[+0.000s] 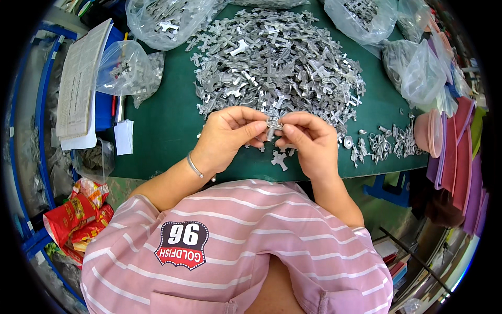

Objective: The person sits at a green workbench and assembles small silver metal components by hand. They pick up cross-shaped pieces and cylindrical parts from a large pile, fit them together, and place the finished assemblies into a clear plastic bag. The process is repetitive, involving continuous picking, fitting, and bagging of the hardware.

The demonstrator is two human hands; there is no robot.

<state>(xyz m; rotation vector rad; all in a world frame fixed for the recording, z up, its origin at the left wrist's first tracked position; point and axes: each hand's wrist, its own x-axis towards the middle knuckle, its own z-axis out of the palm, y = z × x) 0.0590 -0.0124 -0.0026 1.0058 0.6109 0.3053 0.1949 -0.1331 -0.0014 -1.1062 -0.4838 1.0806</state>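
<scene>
Between the fingertips of my left hand (230, 135) and my right hand (309, 140) is a small silver metal cross (272, 125). Both hands pinch it from either side, just in front of a large heap of grey metal crosses (277, 63). Another cross-shaped piece (279, 160) lies on the green table below my hands, close to the near edge. Fine detail on the held piece is partly covered by my fingers.
Clear plastic bags of metal parts (162, 23) (413, 68) stand around the heap. Smaller metal pieces (379, 146) lie at right by a pink cup (429, 132). Printed sheets (81, 83) stand at left near a blue rack (44, 83). Stacked coloured bins (460, 157) are at far right.
</scene>
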